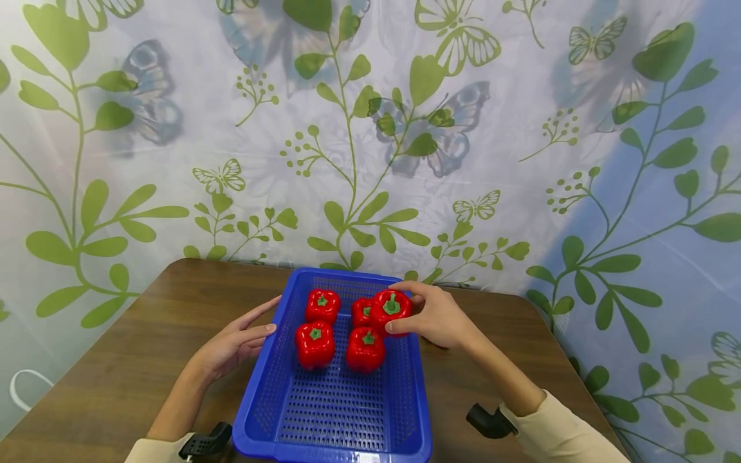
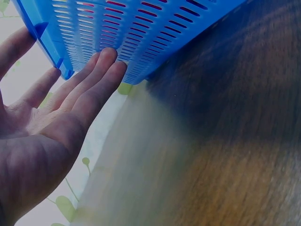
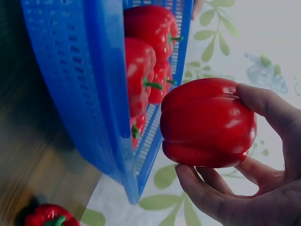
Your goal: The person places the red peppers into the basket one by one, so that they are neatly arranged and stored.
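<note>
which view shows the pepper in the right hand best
The right wrist view: the pepper is largest there, barely covered by fingers. The head view shows it smaller, stem toward the camera; the left wrist doesn't clearly show it.

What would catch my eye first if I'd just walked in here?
Probably the glossy red peppers: four sit in the blue basket on the brown table, toward the basket's far end. A fifth, the held pepper, is gripped by the right hand near the basket's right rim. Behind it all, the pale backdrop stands out with its green leaves and butterflies.
</note>
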`<state>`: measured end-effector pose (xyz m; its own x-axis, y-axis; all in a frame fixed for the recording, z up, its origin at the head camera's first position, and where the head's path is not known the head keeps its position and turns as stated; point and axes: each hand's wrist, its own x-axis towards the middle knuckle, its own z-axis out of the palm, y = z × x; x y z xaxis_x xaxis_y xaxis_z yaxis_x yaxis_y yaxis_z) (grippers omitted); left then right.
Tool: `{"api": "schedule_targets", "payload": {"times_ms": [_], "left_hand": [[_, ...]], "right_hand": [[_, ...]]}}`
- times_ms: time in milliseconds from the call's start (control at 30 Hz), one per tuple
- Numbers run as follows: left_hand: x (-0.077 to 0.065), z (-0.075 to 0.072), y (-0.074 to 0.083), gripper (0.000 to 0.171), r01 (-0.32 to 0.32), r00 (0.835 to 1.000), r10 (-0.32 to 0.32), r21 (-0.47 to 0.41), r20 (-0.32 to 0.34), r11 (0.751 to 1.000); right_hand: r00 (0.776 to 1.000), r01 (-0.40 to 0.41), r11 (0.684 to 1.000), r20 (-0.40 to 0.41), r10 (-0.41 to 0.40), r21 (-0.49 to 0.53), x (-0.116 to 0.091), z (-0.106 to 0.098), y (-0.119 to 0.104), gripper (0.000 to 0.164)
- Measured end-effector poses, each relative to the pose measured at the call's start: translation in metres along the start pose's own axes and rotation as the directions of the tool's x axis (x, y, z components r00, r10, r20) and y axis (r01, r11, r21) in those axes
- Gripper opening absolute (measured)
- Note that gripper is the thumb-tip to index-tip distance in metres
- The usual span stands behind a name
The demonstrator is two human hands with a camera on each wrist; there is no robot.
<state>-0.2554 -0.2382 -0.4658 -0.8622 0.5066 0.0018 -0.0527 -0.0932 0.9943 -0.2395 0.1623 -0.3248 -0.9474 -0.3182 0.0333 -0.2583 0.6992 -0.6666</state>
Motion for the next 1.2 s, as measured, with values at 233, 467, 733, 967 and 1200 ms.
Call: {"api": "schedule_targets", "payload": {"times_ms": [233, 467, 733, 967, 1200], "left_hand": [[0.000, 0.000, 0.001, 0.065, 0.003, 1.000, -0.002, 0.005, -0.005, 1.000], [0.001, -0.001, 0.000, 0.065, 0.006, 1.000, -0.006, 0.005, -0.001, 1.000], [0.002, -0.002, 0.000, 0.065, -0.002, 1.000, 0.002, -0.001, 0.011, 1.000], [0.001, -0.001, 0.001, 0.065, -0.003, 1.000, 0.003, 0.007, 0.008, 1.000], [0.000, 0.002, 0.002, 0.065, 0.014, 1.000, -0.014, 0.023, -0.014, 1.000]], "right_hand": [[0.997, 0.036, 0.998, 0.070, -0.040, 0.048, 0.001, 0.017, -0.013, 0.065], [0.985, 0.101, 0.993, 0.134, -0.109, 0.069, 0.003, 0.036, -0.023, 0.064], [0.973, 0.115, 0.990, 0.194, -0.129, 0.080, 0.004, 0.053, -0.035, 0.063], [0.960, 0.111, 0.990, 0.247, -0.129, 0.085, 0.004, 0.069, -0.042, 0.065], [0.945, 0.116, 0.990, 0.299, -0.134, 0.077, 0.004, 0.082, -0.047, 0.068]]}}
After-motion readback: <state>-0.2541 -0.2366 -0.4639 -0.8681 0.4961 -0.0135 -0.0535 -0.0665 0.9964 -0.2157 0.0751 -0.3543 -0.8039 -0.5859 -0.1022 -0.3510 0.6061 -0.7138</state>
